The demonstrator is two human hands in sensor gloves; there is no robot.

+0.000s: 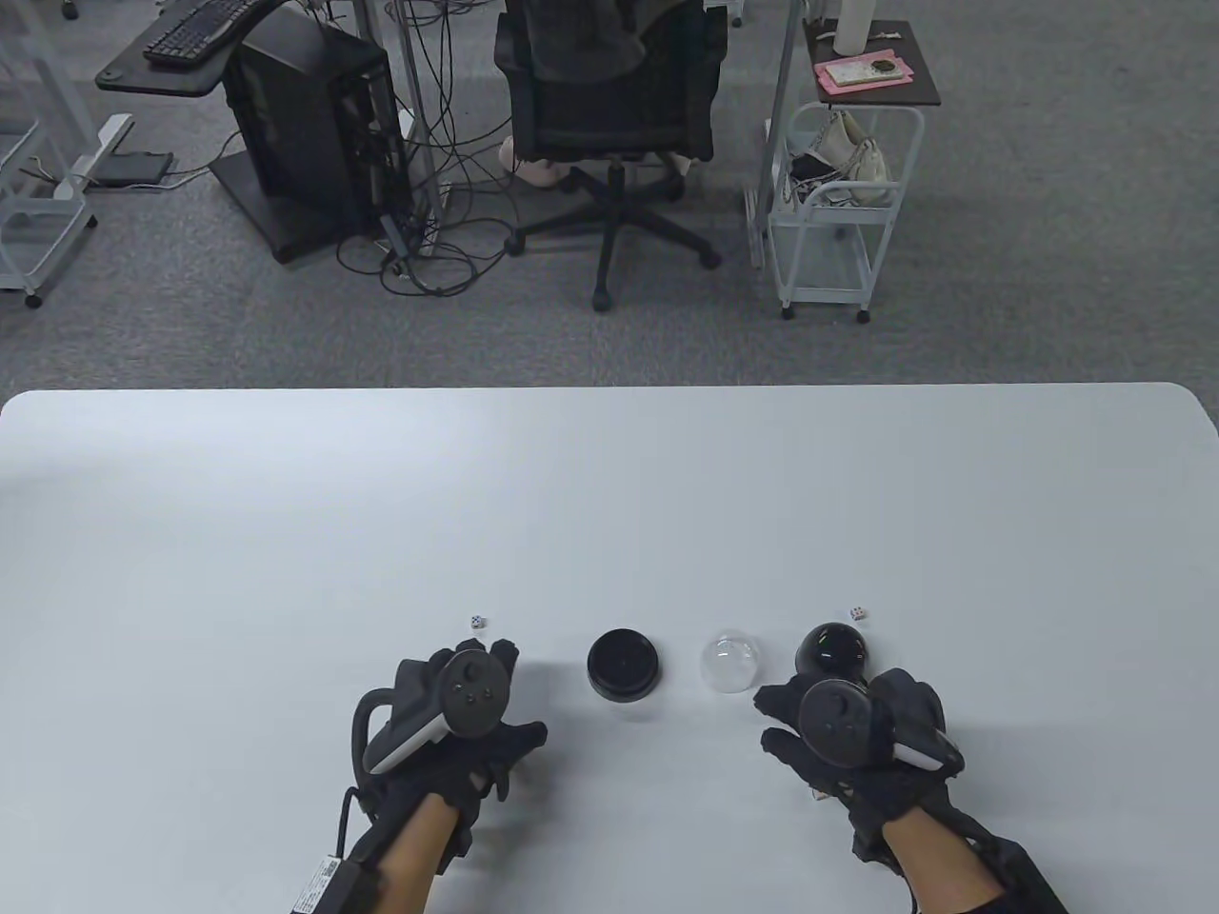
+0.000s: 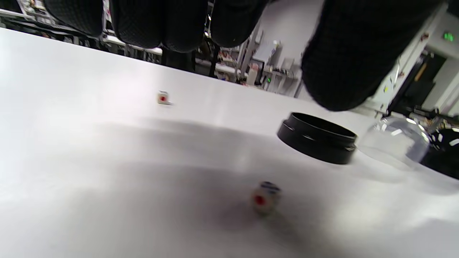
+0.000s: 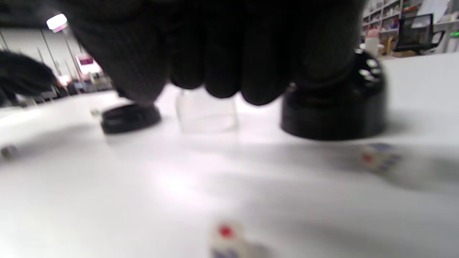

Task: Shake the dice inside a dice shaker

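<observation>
While both hands hover low near the front of the white table [image 1: 609, 495], we read the scene as follows.

Left hand: our left hand [image 1: 448, 724] sits left of the shaker parts, palm down. In the left wrist view its gloved fingers [image 2: 161, 25] hang loosely apart above the tabletop and grip nothing.

Right hand: our right hand [image 1: 848, 733] lies just in front of the black dome. In the right wrist view its fingers [image 3: 222, 53] curl downward over the table, and we see nothing held between them.

Shaker base: the flat black base [image 1: 623, 665] stands on the table between the two hands, apart from both.

Clear dome: a transparent dome [image 1: 730, 664] rests just right of the base, near but not touching it.

Black dome: a glossy black dome [image 1: 831, 650] stands right of the clear one, just beyond our right hand's fingertips; we cannot tell whether they touch it.

Dice: one die [image 1: 477, 622] lies beyond our left hand, another die [image 1: 858, 612] lies just behind the black dome. The left wrist view shows a further die [image 2: 266, 198] under that hand, and the right wrist view shows two blurred dice [image 3: 374, 157] beneath the right hand.
</observation>
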